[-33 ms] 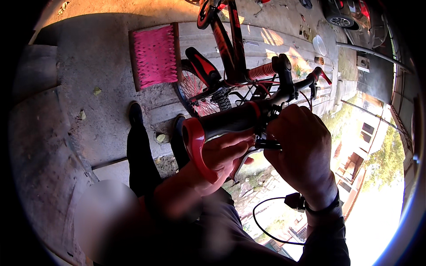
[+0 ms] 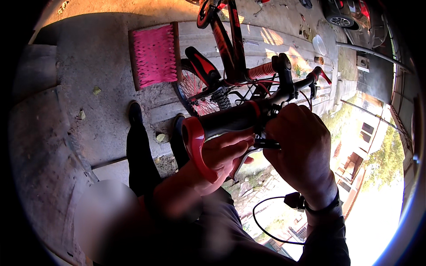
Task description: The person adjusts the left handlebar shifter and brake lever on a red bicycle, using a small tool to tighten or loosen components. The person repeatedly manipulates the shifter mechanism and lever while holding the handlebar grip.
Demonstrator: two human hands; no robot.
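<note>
A bicycle handlebar with a black grip (image 2: 228, 119) and a curved red bar end (image 2: 194, 142) crosses in front of me. Beneath the grip, my left hand (image 2: 217, 162) is closed around the brake lever (image 2: 242, 164); part of it is hidden behind the red bar end. My right hand (image 2: 299, 144) is a closed fist at the inner end of the grip, beside the lever's mount. A short dark rod (image 2: 266, 143) sticks out of this fist toward my left fingers. What the rod belongs to is hidden. A black strap (image 2: 324, 207) circles my right wrist.
Beyond the handlebar are the black and red frame (image 2: 224, 44), a red-spoked wheel (image 2: 195, 88) and the far brake lever (image 2: 325, 77). A pink woven stool (image 2: 154, 56) stands on the concrete floor. A car (image 2: 350, 17) is at the far right, near a white basin (image 2: 319, 45).
</note>
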